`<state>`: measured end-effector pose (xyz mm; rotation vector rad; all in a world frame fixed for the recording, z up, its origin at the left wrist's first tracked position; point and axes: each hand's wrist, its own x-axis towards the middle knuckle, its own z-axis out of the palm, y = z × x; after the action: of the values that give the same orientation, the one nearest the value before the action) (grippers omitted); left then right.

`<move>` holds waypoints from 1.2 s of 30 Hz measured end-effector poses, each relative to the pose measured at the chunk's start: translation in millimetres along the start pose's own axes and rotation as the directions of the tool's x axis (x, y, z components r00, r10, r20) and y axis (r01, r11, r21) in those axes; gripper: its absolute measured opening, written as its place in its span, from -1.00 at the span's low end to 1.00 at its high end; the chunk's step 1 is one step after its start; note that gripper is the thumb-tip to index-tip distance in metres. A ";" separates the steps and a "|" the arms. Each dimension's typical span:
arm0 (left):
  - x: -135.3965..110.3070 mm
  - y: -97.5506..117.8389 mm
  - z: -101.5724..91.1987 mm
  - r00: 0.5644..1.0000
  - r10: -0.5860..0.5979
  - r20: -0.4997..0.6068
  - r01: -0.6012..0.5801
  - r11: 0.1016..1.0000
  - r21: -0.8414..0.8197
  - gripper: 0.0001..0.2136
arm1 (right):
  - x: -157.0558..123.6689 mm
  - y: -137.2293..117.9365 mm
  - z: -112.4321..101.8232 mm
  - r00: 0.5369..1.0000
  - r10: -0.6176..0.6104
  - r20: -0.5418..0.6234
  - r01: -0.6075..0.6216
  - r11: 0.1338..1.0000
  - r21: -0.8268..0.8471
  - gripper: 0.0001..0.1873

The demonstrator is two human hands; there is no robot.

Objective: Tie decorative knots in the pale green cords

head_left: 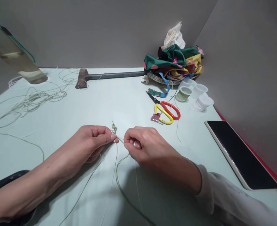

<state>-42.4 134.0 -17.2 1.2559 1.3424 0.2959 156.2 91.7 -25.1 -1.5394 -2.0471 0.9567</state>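
My left hand [93,142] pinches a small knotted piece of cord with beads [113,128] between thumb and forefinger. My right hand [143,144] sits just to its right, its fingertips closed on a thin olive-green cord [120,139] that runs from the knotted piece. The two hands almost touch. Several strands of the cord [117,175] hang down below my hands and trail over the pale green table [100,103]. A loose tangle of the same cord [34,100] lies at the far left.
Red-and-yellow-handled scissors [166,111] lie beyond my right hand beside a small pink clip [155,118]. Further back are a green cord spool [183,93], stacked plastic cups [201,102], a heap of patterned fabric [173,62], and a dark bar [110,76]. A dark tablet [239,153] lies at right.
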 end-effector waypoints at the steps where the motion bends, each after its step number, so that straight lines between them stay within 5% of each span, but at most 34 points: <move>1: -1.0 -0.5 -0.4 1.000 0.006 0.006 -0.006 1.000 -0.003 -0.67 | 0.0 0.4 0.0 1.000 -0.001 0.001 0.001 1.000 -0.001 -0.80; 10: -17.5 3.5 3.0 0.990 0.120 -0.078 -0.113 0.989 0.093 -0.64 | -1.1 -1.0 -0.3 0.999 -0.008 0.044 0.007 1.000 0.022 -0.82; 18: -16.8 0.9 8.9 0.999 0.038 -0.037 -0.041 0.995 -0.087 -0.77 | -2.0 -4.1 -0.3 0.998 -0.013 0.057 0.012 1.000 0.025 -0.81; 24: -2.5 -2.7 8.8 0.998 0.063 -0.025 -0.064 0.997 -0.040 -0.59 | -0.7 -3.0 -1.2 0.997 -0.026 0.071 0.023 0.999 0.032 -0.77; 36: -3.8 -6.0 6.8 0.999 0.053 -0.013 -0.052 0.998 0.017 -0.55 | 0.6 1.0 -18.0 0.998 0.051 0.026 -0.052 0.998 0.038 -0.85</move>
<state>-40.7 125.3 -21.6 1.3066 1.3274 0.3312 168.8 97.5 -13.6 -1.5742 -2.0032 1.0335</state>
